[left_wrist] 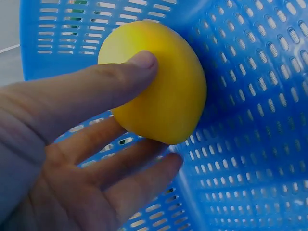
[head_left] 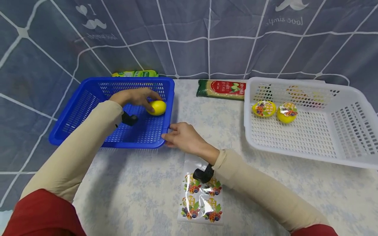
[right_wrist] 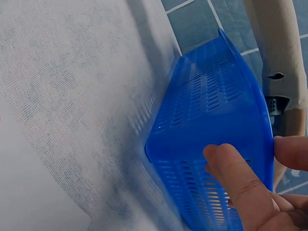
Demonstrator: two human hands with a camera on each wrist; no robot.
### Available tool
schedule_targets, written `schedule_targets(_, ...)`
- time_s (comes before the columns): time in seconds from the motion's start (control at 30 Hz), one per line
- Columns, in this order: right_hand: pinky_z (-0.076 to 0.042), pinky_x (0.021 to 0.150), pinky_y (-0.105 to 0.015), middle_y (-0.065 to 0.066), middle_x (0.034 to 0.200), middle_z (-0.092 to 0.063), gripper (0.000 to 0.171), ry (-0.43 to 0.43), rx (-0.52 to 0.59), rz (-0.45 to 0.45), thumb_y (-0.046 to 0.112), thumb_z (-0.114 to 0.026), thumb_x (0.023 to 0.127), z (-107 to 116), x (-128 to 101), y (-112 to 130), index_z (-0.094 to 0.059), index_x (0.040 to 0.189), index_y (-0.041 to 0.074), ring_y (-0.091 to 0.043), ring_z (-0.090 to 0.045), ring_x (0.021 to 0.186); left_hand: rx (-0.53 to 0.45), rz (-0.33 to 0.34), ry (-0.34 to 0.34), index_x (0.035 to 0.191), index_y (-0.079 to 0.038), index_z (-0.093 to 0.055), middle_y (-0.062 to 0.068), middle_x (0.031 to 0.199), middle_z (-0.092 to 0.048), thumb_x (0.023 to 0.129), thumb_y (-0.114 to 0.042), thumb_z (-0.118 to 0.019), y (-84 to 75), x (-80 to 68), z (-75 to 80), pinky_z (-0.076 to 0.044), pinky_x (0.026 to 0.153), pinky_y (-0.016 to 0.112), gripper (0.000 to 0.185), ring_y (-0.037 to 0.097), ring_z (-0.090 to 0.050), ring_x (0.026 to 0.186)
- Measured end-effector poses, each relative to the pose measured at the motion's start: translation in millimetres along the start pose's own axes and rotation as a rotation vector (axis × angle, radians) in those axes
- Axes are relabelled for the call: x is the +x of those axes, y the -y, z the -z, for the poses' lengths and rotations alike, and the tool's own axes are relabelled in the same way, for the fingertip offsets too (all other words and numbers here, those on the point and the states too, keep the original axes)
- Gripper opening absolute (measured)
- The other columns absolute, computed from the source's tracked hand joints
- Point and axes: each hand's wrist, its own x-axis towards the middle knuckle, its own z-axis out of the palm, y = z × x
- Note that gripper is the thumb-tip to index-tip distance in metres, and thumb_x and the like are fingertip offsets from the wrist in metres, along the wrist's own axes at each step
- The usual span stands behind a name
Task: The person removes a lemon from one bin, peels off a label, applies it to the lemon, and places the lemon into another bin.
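A yellow lemon (head_left: pixel 157 107) is at the right end of the blue basket (head_left: pixel 130 145). My left hand (head_left: pixel 138 97) reaches inside the basket and grips the lemon. In the left wrist view the thumb lies across the lemon (left_wrist: pixel 168 91), with the fingers behind and below it; no sticker shows on its visible side. My right hand (head_left: pixel 189 137) holds the basket's near right corner. The right wrist view has the thumb on the inner side of the blue rim (right_wrist: pixel 265 130) and fingers (right_wrist: pixel 236 168) against the outer wall.
A sheet of fruit stickers (head_left: pixel 200 218) lies on the patterned tablecloth (head_left: pixel 141 193). At right, a white basket (head_left: pixel 289 155) contains two stickered lemons (head_left: pixel 263 108). A red and green packet (head_left: pixel 221 89) lies between the baskets; a yellow-green packet (head_left: pixel 136 73) sits behind the blue one.
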Motion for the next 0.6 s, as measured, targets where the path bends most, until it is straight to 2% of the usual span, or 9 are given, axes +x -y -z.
schedule_targets(0.2,-0.055,0.085,-0.036,-0.023,0.122,-0.064,0.056,0.003,-0.014,-0.001,0.009,-0.059,0.099,-1.2,-0.6,-0.3,-0.033,0.145,-0.011,-0.032,-0.066,0.107,0.038,-0.034,-0.008,0.138,-0.001,-0.054,0.022,0.138,-0.053,0.093,-0.009,-0.068,3.2,-4.5,-4.1,-0.029,0.111,0.058,0.048,0.041,-0.043,0.130)
schedule_targets(0.37,-0.055,0.086,-0.035,-0.022,0.120,-0.065,0.056,0.005,-0.027,0.006,0.009,-0.059,0.099,-1.5,-1.0,-0.6,-0.033,0.145,-0.011,-0.032,-0.066,0.106,0.071,-0.054,-0.060,0.136,0.000,-0.057,0.021,0.136,-0.056,0.092,-0.009,-0.069,5.0,-16.0,-3.8,-0.033,0.109,0.056,0.047,0.040,-0.046,0.128)
schedule_targets(0.6,-0.053,0.090,-0.036,-0.022,0.128,-0.061,0.058,0.021,-0.011,0.021,0.008,-0.058,0.099,-0.6,-1.4,-1.6,-0.030,0.147,-0.011,-0.029,-0.066,0.109,0.015,-0.054,-0.148,0.138,0.001,-0.054,0.022,0.136,-0.055,0.092,-0.007,-0.068,7.8,-36.7,0.8,-0.036,0.106,0.055,0.048,0.038,-0.048,0.125)
